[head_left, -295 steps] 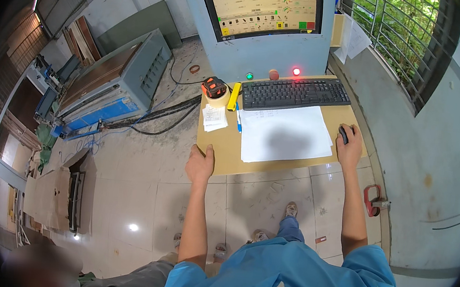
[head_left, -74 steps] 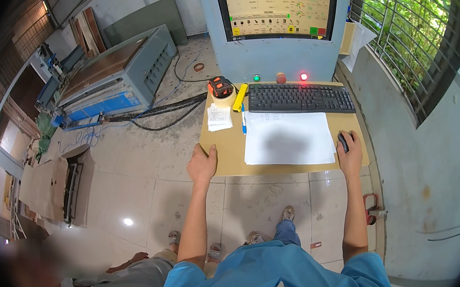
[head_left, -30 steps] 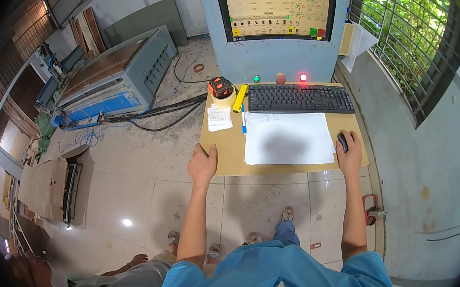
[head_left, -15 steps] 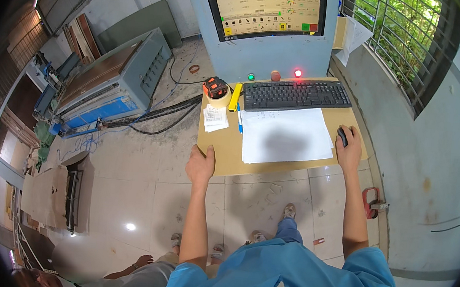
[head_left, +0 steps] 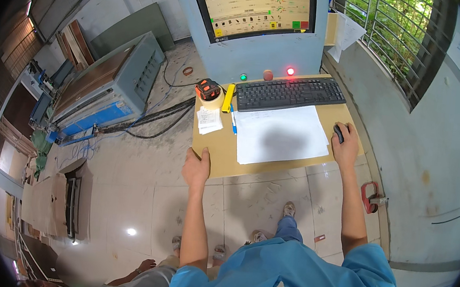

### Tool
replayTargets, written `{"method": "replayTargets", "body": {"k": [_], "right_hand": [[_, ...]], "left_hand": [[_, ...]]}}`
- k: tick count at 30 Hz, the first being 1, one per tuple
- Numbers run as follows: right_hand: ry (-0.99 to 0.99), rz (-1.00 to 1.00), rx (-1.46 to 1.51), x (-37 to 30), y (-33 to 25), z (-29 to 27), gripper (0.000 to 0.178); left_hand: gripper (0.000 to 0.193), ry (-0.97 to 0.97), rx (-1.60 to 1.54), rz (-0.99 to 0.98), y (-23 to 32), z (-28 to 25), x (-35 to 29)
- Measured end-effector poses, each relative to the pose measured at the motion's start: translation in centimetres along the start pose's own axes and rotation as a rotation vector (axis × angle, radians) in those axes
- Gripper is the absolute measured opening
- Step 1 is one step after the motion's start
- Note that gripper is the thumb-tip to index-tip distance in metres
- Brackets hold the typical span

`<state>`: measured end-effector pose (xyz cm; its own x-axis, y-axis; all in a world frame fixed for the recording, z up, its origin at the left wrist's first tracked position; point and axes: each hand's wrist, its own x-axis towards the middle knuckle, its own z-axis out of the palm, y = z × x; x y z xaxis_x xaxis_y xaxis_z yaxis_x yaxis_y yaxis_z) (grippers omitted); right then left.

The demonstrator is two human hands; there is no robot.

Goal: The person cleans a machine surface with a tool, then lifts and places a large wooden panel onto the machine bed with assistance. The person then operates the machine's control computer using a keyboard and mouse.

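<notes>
A pale blue cabinet (head_left: 238, 56) stands at the top centre of the frame, and a grey machine with a blue panel (head_left: 108, 85) fills much of the upper left. The person's blue shirt (head_left: 284, 273) spans the bottom, right of centre. Mid-frame, below the cabinet, is a tan board (head_left: 223, 154). The screen (head_left: 254, 10) is lit at the top, on the cabinet. White paper (head_left: 280, 134) covers the middle of the board, with a black keyboard (head_left: 290, 94) just above it. Right of the paper, the right hand (head_left: 345, 144) lies on the board, fingers bent over a mouse, thumb on its left side. The left hand (head_left: 196, 169) is at the board's lower left corner, thumb parted from the fingers and laid on top; whether the fingers press underneath cannot be told. Left of the keyboard, a black and orange tape measure (head_left: 207, 89) sits on a roll of tape (head_left: 210, 103), with small paper slips (head_left: 209, 121) below and a yellow tool (head_left: 227, 99) just beside. The black mouse (head_left: 338, 134) shows between the right thumb and fingers, near the board's right edge. A blue-and-white pen (head_left: 233, 120) lies along the paper's left edge.
</notes>
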<state>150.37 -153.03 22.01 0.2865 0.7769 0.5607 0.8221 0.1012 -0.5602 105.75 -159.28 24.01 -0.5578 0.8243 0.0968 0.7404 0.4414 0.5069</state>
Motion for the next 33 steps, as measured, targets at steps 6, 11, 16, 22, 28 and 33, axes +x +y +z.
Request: {"method": "replayTargets", "body": {"k": [6, 11, 16, 22, 28, 33], "right_hand": [[0.017, 0.032, -0.025, -0.22, 0.05, 0.03, 0.04], [0.007, 0.02, -0.024, -0.2, 0.22, 0.09, 0.04], [0.002, 0.022, -0.021, -0.17, 0.34, 0.14, 0.039], [0.0, 0.006, -0.023, -0.13, 0.41, 0.21, 0.039], [-0.006, -0.011, -0.012, -0.17, 0.75, 0.44, 0.039], [0.0, -0.005, 0.004, -0.27, 0.53, 0.41, 0.039]], "left_hand": [[0.066, -0.003, 0.005, 0.008, -0.03, -0.14, 0.02], [0.065, 0.003, 0.018, 0.009, -0.01, -0.21, -0.03], [0.065, 0.002, 0.025, 0.01, 0.0, -0.2, 0.05], [0.064, 0.005, 0.027, 0.01, 0.17, -0.36, -0.06], [0.061, 0.008, 0.032, -0.004, 0.28, -0.41, -0.13], [0.059, 0.034, -0.002, 0.031, -0.24, -0.07, -0.14]]}}
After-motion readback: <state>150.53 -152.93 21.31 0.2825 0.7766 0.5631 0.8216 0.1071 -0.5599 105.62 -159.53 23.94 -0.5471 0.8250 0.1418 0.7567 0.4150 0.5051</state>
